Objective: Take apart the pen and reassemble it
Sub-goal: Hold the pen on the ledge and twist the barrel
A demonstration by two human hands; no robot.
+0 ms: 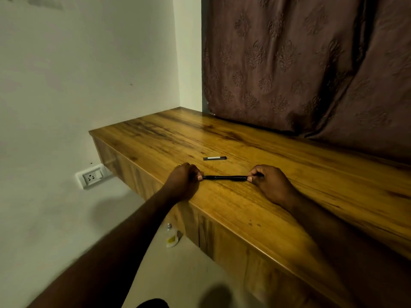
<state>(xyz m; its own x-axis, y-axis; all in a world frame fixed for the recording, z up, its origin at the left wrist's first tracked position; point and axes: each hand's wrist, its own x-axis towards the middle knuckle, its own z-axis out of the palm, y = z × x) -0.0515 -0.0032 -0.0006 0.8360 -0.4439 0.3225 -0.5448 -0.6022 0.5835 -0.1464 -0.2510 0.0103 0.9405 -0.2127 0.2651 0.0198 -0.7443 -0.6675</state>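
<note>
Two hands pinch a black pen [224,178] by its ends, left hand [182,182] and right hand [270,185], above a wooden counter [289,174]; a dark cap [214,158] lies just beyond.

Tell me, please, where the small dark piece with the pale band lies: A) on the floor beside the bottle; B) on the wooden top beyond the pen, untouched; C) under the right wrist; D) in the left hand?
B: the small dark piece lies on the wooden top just beyond the pen, apart from the left hand and the right hand, which pinch the pen's two ends.
</note>
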